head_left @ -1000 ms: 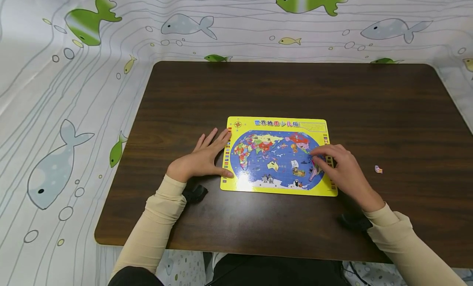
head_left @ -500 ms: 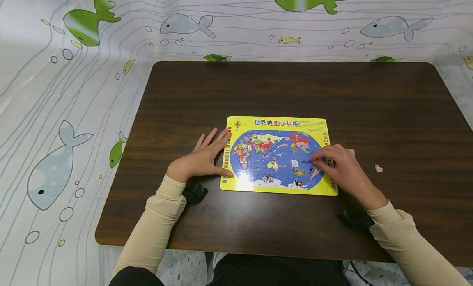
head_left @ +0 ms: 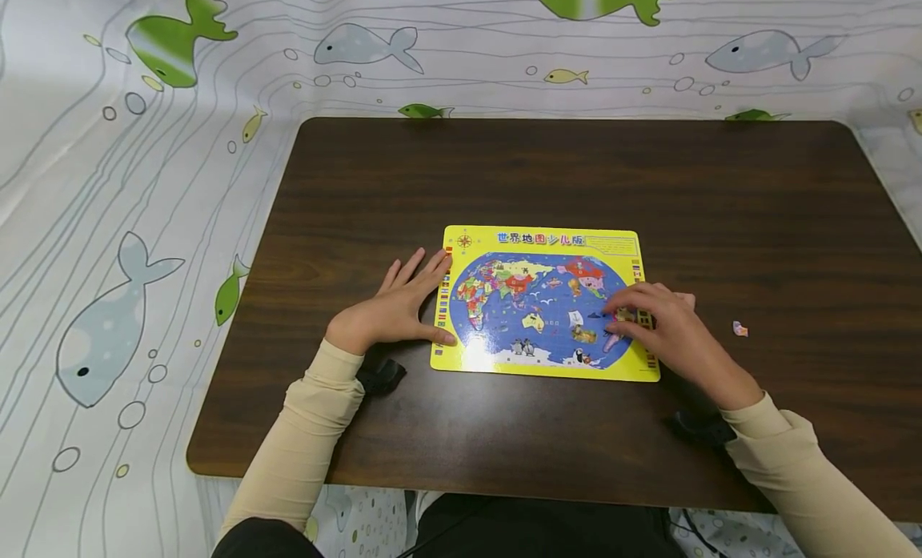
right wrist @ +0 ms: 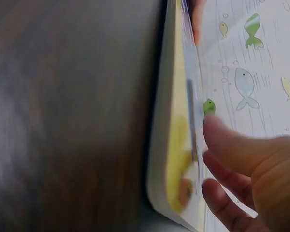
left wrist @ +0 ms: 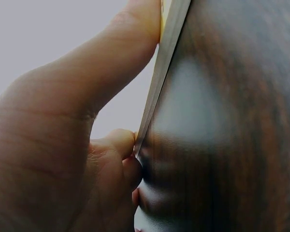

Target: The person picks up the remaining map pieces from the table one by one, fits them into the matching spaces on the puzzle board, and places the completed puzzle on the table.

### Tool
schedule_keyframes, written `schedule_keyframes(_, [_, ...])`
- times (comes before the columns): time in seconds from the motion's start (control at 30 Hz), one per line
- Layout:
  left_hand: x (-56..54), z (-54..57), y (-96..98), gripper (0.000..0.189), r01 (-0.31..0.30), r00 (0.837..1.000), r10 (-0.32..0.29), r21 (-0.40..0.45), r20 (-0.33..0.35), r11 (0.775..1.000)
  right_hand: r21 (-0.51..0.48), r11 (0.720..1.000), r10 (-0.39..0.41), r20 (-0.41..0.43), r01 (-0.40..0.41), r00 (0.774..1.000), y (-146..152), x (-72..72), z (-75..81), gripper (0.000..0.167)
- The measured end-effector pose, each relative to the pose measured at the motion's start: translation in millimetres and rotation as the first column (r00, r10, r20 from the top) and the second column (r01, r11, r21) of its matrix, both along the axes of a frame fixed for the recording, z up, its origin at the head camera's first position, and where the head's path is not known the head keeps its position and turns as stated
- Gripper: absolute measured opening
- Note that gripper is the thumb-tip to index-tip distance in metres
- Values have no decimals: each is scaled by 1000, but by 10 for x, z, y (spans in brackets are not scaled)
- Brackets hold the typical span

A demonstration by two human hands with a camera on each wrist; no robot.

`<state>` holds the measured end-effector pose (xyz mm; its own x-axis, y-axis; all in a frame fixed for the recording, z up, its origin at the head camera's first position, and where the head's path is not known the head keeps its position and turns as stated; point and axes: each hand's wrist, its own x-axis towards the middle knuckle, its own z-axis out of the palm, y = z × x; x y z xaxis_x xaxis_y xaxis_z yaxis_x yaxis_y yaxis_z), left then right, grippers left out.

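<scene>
A yellow-bordered world map puzzle board (head_left: 543, 371) lies flat on the table. My left hand (head_left: 392, 314) rests at its left edge with fingers spread, thumb and fingertips on the border; in the left wrist view the thumb (left wrist: 121, 48) touches the board's edge. Over the right part of the map is my right hand (head_left: 666, 322), thumb and index finger a little apart, close above a pink-purple piece (head_left: 612, 342). The right wrist view shows the right thumb (right wrist: 227, 145) and fingers parted, with nothing between them. A small pink and purple puzzle piece (head_left: 740, 328) lies right of the board.
The dark wooden table (head_left: 504, 174) spreads around the board. Behind it and to the left hangs a white cloth (head_left: 475, 86) printed with fish. A black wrist camera (head_left: 382, 378) sits under the left wrist, another (head_left: 702, 428) by the right.
My right thumb and index finger have parted from a closer pinch, and the right forearm has shifted slightly rightward. The left hand and board stay in place.
</scene>
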<state>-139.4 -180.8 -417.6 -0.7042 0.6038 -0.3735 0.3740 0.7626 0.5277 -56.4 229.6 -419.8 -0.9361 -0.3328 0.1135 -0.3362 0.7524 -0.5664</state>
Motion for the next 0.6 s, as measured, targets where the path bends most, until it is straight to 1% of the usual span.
schedule_keyframes(0.2, [-5, -10, -4, 125, 0, 1000, 0, 3, -1, 1000, 2, 1000, 15, -6, -15, 1000, 21, 11, -19, 33])
schedule_keyframes(0.43, [-1, -13, 5, 125, 2, 1000, -2, 7, 2, 1000, 2, 1000, 6, 8, -6, 1000, 57, 6, -14, 30])
schedule_keyframes(0.53, [-6, -19, 5, 125, -1, 1000, 1, 7, -1, 1000, -14, 999, -43, 16, 43, 999, 127, 3, 40, 27])
schedule_keyframes(0.6, [-7, -22, 3, 125, -2, 1000, 2, 8, -3, 1000, -23, 994, -108, 6, 108, 994, 206, 3, 84, 24])
